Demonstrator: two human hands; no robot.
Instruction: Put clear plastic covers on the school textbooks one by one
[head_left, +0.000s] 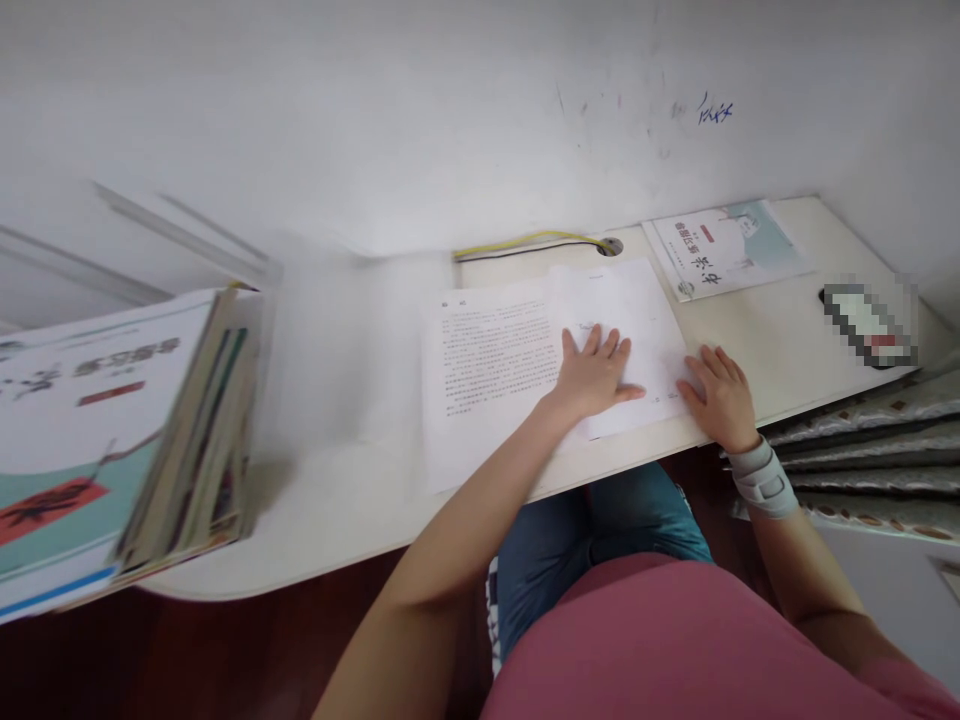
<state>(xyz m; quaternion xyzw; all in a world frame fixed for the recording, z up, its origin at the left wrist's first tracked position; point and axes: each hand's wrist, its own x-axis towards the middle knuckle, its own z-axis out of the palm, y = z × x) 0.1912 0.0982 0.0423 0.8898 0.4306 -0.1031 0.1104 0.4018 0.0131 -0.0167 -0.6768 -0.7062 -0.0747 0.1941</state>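
The printed sheet lies flat on the narrow white desk, in front of the seated person. Its long axis runs from the wall toward the person's lap, its lines of text rise slightly to the right, and the short heading sits at the end nearest the wall. Beside it, against its right side, is a mostly blank sheet, its long axis leaning a little: far end to the left, near end to the right, close to the desk's front edge. I can't make out which sheet lies on top where they meet.

The left hand rests palm down around that join, fingers well spread toward the wall and thumb stretched out to the right, pressing on paper and grasping nothing. The right hand, above a grey wrist brace, is also flat and loose, fingers slightly parted and pointing toward the wall; it rests by the front edge, its thumb just beside the blank sheet's near corner. Whether they touch, I can't tell.

Behind the right hand, a calligraphy booklet lies near the wall.
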